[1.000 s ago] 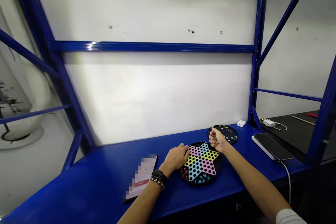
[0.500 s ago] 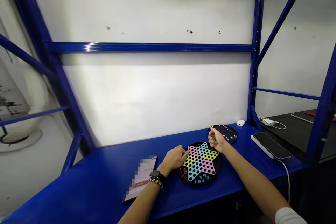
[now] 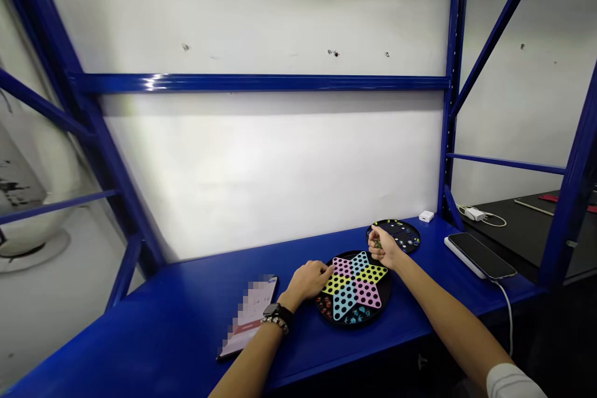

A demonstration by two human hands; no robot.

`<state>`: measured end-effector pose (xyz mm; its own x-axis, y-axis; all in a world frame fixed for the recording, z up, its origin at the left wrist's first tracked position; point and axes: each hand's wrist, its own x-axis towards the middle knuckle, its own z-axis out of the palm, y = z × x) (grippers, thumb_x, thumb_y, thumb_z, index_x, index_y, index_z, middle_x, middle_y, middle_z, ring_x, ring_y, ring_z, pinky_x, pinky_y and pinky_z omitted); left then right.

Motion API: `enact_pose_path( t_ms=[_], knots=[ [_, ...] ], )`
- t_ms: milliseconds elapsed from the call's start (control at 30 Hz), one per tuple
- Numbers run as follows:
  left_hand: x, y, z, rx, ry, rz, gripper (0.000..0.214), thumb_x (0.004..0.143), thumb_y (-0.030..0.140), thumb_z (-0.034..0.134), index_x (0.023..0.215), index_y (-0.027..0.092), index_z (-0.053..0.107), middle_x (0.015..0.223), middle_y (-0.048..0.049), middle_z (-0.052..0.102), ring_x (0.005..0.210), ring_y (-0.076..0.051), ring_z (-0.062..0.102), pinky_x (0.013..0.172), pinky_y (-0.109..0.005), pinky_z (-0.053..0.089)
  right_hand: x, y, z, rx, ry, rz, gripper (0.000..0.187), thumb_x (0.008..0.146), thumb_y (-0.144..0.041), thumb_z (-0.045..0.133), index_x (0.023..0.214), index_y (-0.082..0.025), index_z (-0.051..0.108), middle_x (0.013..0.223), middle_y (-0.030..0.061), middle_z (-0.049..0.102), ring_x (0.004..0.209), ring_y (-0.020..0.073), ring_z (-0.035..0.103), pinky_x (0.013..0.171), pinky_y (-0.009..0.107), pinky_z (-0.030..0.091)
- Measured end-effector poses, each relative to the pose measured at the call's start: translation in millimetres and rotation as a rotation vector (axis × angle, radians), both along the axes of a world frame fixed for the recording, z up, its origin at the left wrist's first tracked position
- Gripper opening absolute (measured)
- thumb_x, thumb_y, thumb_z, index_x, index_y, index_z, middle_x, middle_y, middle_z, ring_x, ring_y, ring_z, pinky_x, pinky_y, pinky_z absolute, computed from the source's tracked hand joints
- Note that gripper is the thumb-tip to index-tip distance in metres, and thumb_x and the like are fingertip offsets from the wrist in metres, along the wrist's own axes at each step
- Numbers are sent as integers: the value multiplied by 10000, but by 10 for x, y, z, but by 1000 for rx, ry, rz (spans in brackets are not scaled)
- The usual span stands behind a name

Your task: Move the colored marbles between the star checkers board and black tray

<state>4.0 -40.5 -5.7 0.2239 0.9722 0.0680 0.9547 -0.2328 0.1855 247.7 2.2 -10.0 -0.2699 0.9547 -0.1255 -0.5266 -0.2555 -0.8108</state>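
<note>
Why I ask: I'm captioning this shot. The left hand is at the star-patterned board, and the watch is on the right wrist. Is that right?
One side is wrong: the head view shows the watch on the left wrist. The left hand is at the star-patterned board, as you say.

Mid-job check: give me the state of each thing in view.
Right hand: curled around small green pieces.
Star board: coloured face up.
Left hand: at the Star board's left edge.
Near tray: holding red pieces, blue pieces.
Far tray: holding loose pieces, partly hidden.
Left device: screen lit.
Right phone: screen dark, resting on white block.
</note>
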Motion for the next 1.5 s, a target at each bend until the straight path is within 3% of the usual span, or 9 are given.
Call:
enact_pose_path(
  t_ms=[233, 667, 867, 1100, 1500],
  knots=[
    [-12, 19, 8, -13, -26, 19, 631, 986, 509, 261, 628, 196, 674, 707, -77, 699, 669, -182, 632, 575, -265, 330, -1, -8, -1, 9, -1, 6, 375, 975, -411, 424, 670, -196, 460, 478, -68, 423, 333, 33, 172, 345, 191, 86],
    [-66, -6, 5, 57, -29, -51, 592, 1010, 480, 251, 772, 197, 714, 818, -87, 739, 764, -204, 663, 638, -275, 361, -4, 30, -34, 8, -8, 21, 362, 941, -439, 479, 668, -202, 458, 488, -71, 421, 334, 32, 168, 343, 189, 83],
    [-53, 20, 12, -12, 3, -86, 612, 1002, 513, 269, 708, 199, 705, 763, -73, 730, 696, -179, 640, 605, -264, 334, -7, 9, -18, 12, -24, 30, 372, 936, -457, 482, 667, -201, 451, 486, -72, 424, 331, 29, 170, 345, 188, 79],
    [-24, -16, 11, 57, 40, -63, 679, 998, 560, 229, 626, 192, 662, 733, -98, 719, 679, -203, 648, 600, -282, 333, -10, 14, -24, 15, -32, 34, 373, 940, -455, 474, 671, -198, 450, 479, -73, 425, 331, 26, 166, 345, 183, 78],
    [-17, -38, 51, 61, 115, -54, 632, 995, 518, 257, 693, 210, 720, 808, -105, 745, 758, -220, 691, 659, -273, 411, -22, -24, 4, 18, -47, 36, 381, 972, -421, 421, 667, -194, 458, 484, -68, 427, 328, 30, 174, 340, 181, 90]
  ],
)
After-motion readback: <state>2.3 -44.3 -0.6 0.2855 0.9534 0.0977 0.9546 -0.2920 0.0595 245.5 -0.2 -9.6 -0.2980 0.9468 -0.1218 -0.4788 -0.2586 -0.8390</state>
